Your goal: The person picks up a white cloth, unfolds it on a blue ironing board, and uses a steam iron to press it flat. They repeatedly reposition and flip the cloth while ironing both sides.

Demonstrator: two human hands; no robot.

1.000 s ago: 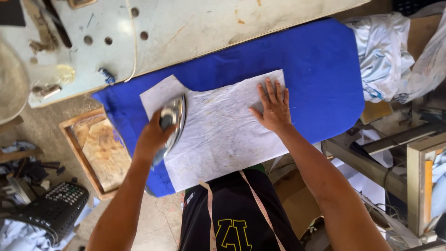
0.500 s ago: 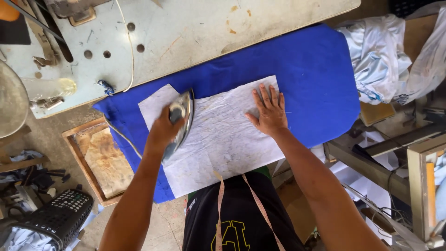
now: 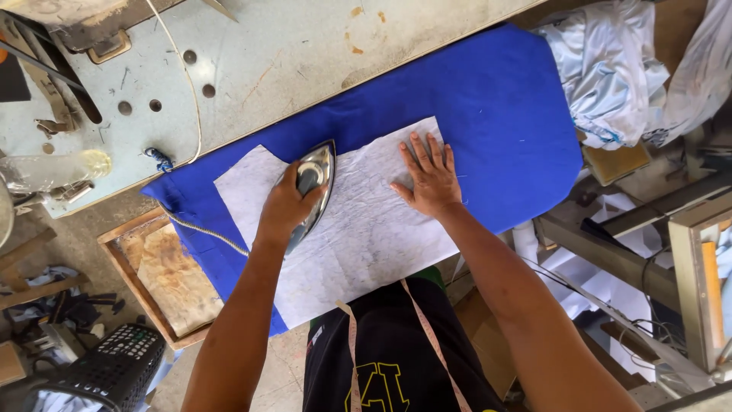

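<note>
A measuring tape (image 3: 427,336) hangs down the person's dark shirt, nearest the camera. Just beyond, a pale sheet of fabric (image 3: 358,236) lies on the blue board (image 3: 488,107); the left hand (image 3: 288,204) is wrapped tight around the handle of an iron (image 3: 314,187) resting on it, forearm stretched forward. The right hand (image 3: 428,177) presses flat on the fabric, fingers spread wide, holding nothing.

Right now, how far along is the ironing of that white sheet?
Done: sheet is spread flat on the blue pad. In hand: left hand grips the iron near its middle, right hand pins it. How much remains unpressed cannot be told.
</note>
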